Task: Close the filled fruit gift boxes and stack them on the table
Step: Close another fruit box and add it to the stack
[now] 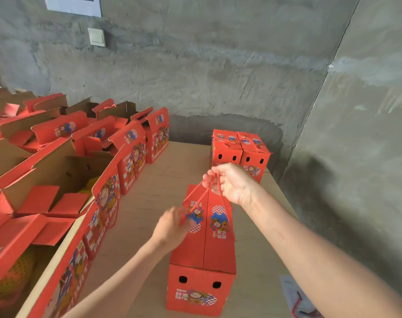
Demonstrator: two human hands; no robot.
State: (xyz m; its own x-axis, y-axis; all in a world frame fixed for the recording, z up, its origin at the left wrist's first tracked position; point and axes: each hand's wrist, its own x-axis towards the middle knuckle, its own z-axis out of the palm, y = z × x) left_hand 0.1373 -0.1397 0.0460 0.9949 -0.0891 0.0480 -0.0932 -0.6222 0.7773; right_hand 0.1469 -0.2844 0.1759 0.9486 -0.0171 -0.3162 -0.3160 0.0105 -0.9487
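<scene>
Along my left edge, open gift boxes (58, 180) stand in a row on the table (161, 180) with their flaps up. Netted fruit (14, 271) shows inside the nearest one. My left hand (172, 228) lies against the left top flap of the closed box (202, 260), at the foot of one rope. It is blurred, and I cannot tell whether its fingers pinch anything. The closed box stands upright at the near middle of the table, its two top flaps meeting along the centre. Above its far end my right hand (229, 182) grips the red rope handles (220, 198), fingers curled round both loops, ropes taut. Further back, right of centre, two closed boxes (241, 152) stand side by side, touching, near the grey wall (218, 76). A printed sheet (291, 292) lies at the near right, by the table's edge.
</scene>
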